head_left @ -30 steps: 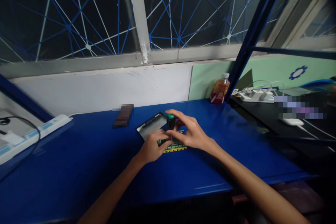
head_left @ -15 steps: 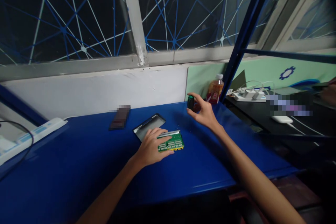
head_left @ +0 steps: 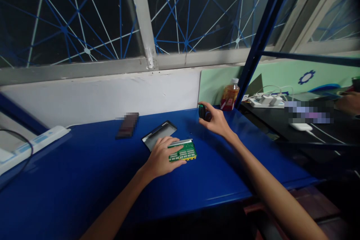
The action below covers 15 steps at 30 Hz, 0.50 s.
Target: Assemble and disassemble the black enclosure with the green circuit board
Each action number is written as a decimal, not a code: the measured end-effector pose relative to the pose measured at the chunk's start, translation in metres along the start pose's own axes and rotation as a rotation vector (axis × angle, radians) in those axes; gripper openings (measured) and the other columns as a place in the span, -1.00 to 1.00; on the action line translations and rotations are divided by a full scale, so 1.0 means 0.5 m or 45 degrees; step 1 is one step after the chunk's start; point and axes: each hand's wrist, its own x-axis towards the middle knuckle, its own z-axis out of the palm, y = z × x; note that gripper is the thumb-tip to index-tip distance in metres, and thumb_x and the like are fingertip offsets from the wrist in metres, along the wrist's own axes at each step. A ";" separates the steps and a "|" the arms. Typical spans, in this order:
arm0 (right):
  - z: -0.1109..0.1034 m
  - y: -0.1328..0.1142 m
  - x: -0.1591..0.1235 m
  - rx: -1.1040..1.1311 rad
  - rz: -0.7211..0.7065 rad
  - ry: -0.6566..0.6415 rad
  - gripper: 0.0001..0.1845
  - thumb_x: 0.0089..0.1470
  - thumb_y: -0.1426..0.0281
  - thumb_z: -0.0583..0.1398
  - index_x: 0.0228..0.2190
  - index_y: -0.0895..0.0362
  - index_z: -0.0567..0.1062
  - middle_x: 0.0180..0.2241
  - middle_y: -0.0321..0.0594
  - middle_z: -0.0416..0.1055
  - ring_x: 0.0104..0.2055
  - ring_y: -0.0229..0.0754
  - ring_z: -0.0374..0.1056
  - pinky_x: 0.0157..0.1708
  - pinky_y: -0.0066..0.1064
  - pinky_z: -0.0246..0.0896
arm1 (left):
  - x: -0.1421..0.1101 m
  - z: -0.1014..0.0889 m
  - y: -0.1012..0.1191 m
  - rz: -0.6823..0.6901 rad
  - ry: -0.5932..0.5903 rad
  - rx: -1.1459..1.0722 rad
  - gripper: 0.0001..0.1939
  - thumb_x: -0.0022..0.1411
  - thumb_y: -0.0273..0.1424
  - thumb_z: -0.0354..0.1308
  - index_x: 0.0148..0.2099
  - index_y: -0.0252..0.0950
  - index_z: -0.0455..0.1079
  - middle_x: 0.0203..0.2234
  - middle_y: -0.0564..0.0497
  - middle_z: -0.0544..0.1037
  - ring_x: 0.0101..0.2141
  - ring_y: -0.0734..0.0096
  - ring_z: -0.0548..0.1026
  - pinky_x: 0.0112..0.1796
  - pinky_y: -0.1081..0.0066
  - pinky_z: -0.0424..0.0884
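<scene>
My left hand [head_left: 161, 156] rests over a green circuit board [head_left: 188, 150] with rows of pale parts and a yellow lower edge. Its fingers lie across the top and the thumb is along the near edge, holding the board against the blue table. Behind this hand is an open black case half [head_left: 159, 135] with a grey inside, partly covered by the fingers. Raised above the table, my right hand [head_left: 216, 120] pinches a small rounded black-and-green object [head_left: 201, 111] between thumb and forefinger. I cannot make out what kind of object it is.
A dark flat object, partly blurred, [head_left: 127, 126] lies at the back left. White power strips stand at the far left [head_left: 36, 146] and on the black desk at right [head_left: 267, 101]. A drink bottle [head_left: 230, 94] stands by the blue post. Another person's hand [head_left: 348, 103] shows far right.
The pinched object has turned in my right hand, showing more black and less green, and the hand has shifted slightly left. My left hand stays on the circuit board.
</scene>
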 end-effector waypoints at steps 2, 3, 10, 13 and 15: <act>-0.004 -0.003 0.000 0.074 0.009 0.035 -0.41 -0.12 0.43 0.18 0.02 0.10 0.34 -0.47 -0.35 0.34 -0.56 -0.30 0.24 -0.52 -0.46 0.17 | 0.001 -0.001 0.001 -0.001 0.019 -0.005 -0.57 0.06 -0.14 0.30 -0.03 -0.18 0.47 -0.03 -0.14 0.47 -0.02 0.02 0.38 -0.06 -0.01 0.26; -0.005 -0.005 0.001 0.125 0.022 0.056 -0.42 -0.12 0.43 0.19 0.02 0.09 0.34 -0.46 -0.36 0.34 -0.56 -0.30 0.24 -0.53 -0.46 0.18 | 0.002 -0.001 0.002 -0.005 0.039 -0.010 -0.59 0.08 -0.15 0.29 -0.03 -0.18 0.47 -0.02 -0.14 0.46 -0.01 0.02 0.38 -0.05 -0.02 0.25; 0.001 -0.044 -0.001 0.809 0.184 0.053 -0.36 -0.08 0.35 0.24 0.06 0.06 0.22 -0.41 -0.33 0.34 -0.60 -0.29 0.32 -0.60 -0.37 0.33 | 0.013 -0.002 0.020 -0.045 0.227 -0.178 -0.77 0.18 -0.34 0.24 -0.09 -0.22 0.50 -0.18 -0.09 0.53 -0.15 0.18 0.45 -0.11 0.12 0.33; 0.012 -0.073 -0.005 0.975 0.226 0.055 -0.37 -0.08 0.34 0.26 0.04 0.04 0.21 -0.41 -0.34 0.32 -0.59 -0.30 0.32 -0.58 -0.33 0.39 | 0.014 0.001 0.026 -0.077 0.245 -0.236 -0.76 0.12 -0.36 0.29 -0.12 -0.23 0.51 -0.23 -0.09 0.54 -0.19 0.19 0.46 -0.13 0.14 0.35; 0.021 -0.088 -0.009 1.012 0.234 0.024 -0.38 -0.09 0.34 0.26 0.03 0.04 0.20 -0.42 -0.36 0.31 -0.60 -0.32 0.31 -0.58 -0.33 0.40 | 0.013 0.002 0.028 -0.092 0.242 -0.251 -0.78 0.10 -0.38 0.31 -0.15 -0.23 0.52 -0.25 -0.08 0.55 -0.20 0.18 0.46 -0.15 0.15 0.35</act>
